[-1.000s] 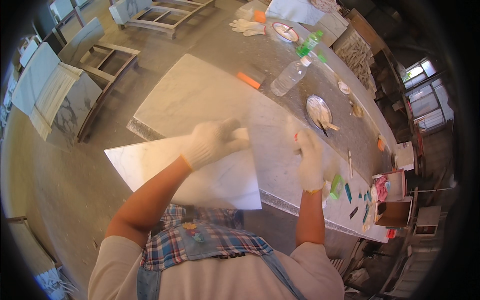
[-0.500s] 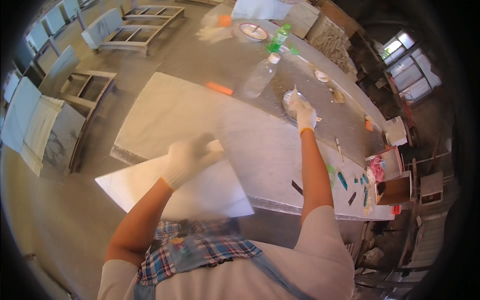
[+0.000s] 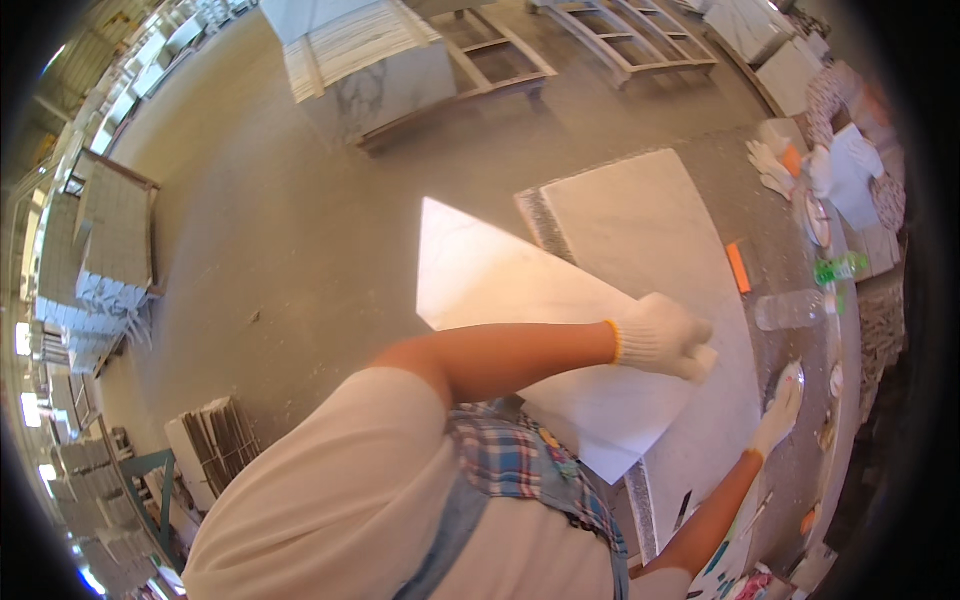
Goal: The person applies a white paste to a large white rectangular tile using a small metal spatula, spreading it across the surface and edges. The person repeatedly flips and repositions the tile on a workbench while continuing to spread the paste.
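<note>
My left hand (image 3: pixel 662 338), in a white knitted glove, is closed over a white marble-like tile (image 3: pixel 500 270). A small pale piece shows at its fingertips, too unclear to name. The tile rests at an angle over the near edge of a larger pale stone slab (image 3: pixel 640 210). My right hand (image 3: pixel 780 415), also gloved, reaches beyond the slab to a small round bowl (image 3: pixel 797 378). Its fingers are pressed together at the bowl, and what they hold, if anything, is hidden.
An orange block (image 3: pixel 738 267), a clear plastic bottle (image 3: pixel 790 310) and a green bottle (image 3: pixel 840 267) lie past the slab. A co-worker's patterned sleeve (image 3: pixel 825 105) and a white tile (image 3: pixel 853 175) are at far right. Stacked slabs (image 3: pixel 385 85) stand on a wooden frame behind.
The view has swung left, so the table now appears farther right and a co-worker is visible. My left hand stays over the tile; my right remains at the bowl.
</note>
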Action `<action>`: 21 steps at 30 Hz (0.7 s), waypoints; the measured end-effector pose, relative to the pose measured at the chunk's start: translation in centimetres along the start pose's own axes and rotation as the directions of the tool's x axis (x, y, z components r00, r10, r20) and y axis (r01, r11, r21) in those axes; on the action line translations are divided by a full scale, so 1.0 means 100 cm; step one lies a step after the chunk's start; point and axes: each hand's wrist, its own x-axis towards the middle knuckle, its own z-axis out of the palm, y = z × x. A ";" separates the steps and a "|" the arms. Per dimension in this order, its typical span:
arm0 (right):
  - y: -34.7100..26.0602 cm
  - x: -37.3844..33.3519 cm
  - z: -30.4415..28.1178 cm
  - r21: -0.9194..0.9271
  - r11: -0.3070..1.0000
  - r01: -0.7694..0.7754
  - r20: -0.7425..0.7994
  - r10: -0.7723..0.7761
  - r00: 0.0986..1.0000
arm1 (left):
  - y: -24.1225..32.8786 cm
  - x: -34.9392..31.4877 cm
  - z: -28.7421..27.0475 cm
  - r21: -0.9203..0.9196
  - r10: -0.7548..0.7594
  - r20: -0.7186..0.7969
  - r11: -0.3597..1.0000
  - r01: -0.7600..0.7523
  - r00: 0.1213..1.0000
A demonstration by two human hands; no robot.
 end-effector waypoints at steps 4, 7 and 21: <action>-0.052 -0.086 0.002 0.055 0.975 -0.217 0.435 0.172 0.884 | -0.001 -0.001 -0.001 -0.023 0.066 -0.039 0.998 -0.067 0.997; -0.114 -0.162 0.016 0.296 0.918 -0.264 0.479 0.097 0.872 | -0.002 -0.001 0.004 -0.053 0.069 -0.087 0.996 -0.073 0.994; -0.234 -0.211 0.022 0.221 0.964 -0.145 0.308 0.071 0.949 | -0.017 -0.009 -0.005 -0.224 0.266 -0.198 0.925 -0.308 0.943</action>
